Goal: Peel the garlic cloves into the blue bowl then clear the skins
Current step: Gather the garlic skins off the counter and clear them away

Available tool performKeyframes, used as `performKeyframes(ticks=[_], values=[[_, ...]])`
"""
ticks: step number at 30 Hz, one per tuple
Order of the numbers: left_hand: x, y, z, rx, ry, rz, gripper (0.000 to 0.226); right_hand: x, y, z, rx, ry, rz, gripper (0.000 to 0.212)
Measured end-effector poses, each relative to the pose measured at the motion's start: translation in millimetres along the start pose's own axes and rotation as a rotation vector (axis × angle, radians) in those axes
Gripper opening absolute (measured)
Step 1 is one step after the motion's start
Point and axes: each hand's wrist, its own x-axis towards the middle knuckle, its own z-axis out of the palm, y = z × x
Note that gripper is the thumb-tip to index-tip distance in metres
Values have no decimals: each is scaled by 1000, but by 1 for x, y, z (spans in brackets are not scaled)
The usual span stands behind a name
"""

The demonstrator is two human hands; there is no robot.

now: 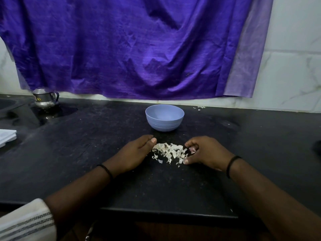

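At frame centre, one blue bowl (164, 117) stands above one heap of garlic skins (169, 152). Two hands flank the heap: the left hand (133, 152) flat with fingers straight, the right hand (206, 152) with fingers curled at the skins. Whether the right hand grips any I cannot tell.

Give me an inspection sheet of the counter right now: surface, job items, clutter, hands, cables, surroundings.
Surface: black counter, dusty, specks of skin.
Job's things: blue bowl upright behind the hands, contents not visible; garlic skins piled between the hands; stray skins by the wall.
Clutter: steel pot far left; white object at left edge.
Hands: left hand open, edge against the pile; right hand curled at the pile, grip unclear.
Cables: nothing seen.
Surroundings: purple cloth hanging over a white tiled wall.
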Motion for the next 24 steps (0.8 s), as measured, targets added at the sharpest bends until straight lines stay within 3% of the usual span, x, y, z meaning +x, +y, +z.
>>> performKeyframes(ticks=[3,6,8,10,13,15,18,21,24], values=[[0,7,3,-84,-7,-18,34,11,-17,9,-65,39,-6,49],[6,10,8,-266,-20,-19,70,23,-38,22,20,50,-19,36],[7,14,8,-356,-6,-20,79,27,-46,28,71,54,-51,40],[8,16,6,-398,32,-15,69,28,-47,26,111,67,-89,47],[3,10,-3,-374,89,-22,59,23,-38,20,182,155,-135,36],[2,3,-8,-243,165,-19,51,18,-35,21,195,192,-135,30],[-2,1,-10,42,207,-56,46,12,-36,35,168,188,-114,38],[-7,3,-7,35,133,-101,47,13,-44,53,157,117,-125,47],[-5,-3,-4,29,195,-50,22,18,-48,57,248,140,-174,42]])
